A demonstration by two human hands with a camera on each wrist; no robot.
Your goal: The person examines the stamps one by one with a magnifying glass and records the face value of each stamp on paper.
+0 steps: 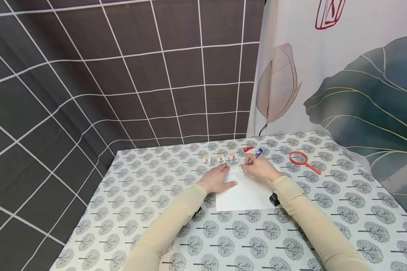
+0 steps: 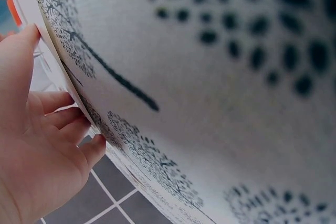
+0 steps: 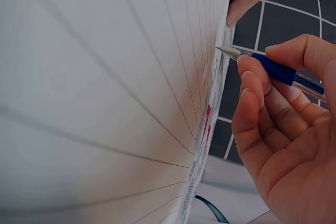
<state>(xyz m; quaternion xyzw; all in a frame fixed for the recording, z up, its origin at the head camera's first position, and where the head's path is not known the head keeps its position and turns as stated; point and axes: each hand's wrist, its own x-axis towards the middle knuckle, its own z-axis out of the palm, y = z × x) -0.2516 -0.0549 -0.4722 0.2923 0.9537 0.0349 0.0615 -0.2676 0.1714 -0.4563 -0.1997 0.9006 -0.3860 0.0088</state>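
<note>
A sheet of lined paper (image 1: 245, 195) lies on the patterned tablecloth. My left hand (image 1: 216, 178) rests flat on its left edge, fingers extended; the left wrist view shows this hand (image 2: 47, 135) touching the paper's edge. Near the top of the sheet my right hand (image 1: 260, 168) pinches a blue pen (image 1: 259, 152) between thumb and fingers. In the right wrist view the pen (image 3: 278, 70) has its silver tip close to the lined paper (image 3: 105, 103); whether it touches cannot be made out.
Small picture cards (image 1: 220, 158) sit in a row beyond the paper. A red object (image 1: 248, 149) lies behind the right hand. Farther right is a red-handled magnifying glass (image 1: 313, 168). A dark tiled-pattern curtain (image 1: 183, 71) hangs behind the table.
</note>
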